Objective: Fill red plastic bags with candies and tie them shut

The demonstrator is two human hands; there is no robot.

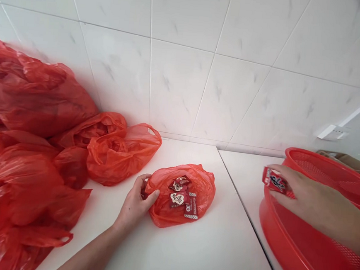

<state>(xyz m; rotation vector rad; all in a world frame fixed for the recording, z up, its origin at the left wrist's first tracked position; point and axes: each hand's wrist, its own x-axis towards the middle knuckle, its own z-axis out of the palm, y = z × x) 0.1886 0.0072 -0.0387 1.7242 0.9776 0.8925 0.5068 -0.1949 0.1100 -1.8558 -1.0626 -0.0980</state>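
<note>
A red plastic bag [205,183] lies on the white table with its mouth spread wide. Inside it are several small dark-red packets [178,199] with white print. My left hand [137,200] grips the bag's left rim between thumb and fingers. Over the rim of a red plastic basket [269,225] on the right, my right hand [300,194] pinches a small red packet [274,180] with black and white print. The packet is above the basket's left edge, apart from the bag. What lies deeper in the basket is hidden by my forearm.
Several red plastic bags [23,181] are heaped along the left side. One crumpled red bag [119,155] sits behind my left hand. A tiled wall [178,76] closes off the back, with a socket [334,132] at right. A brown box [352,163] stands behind the basket.
</note>
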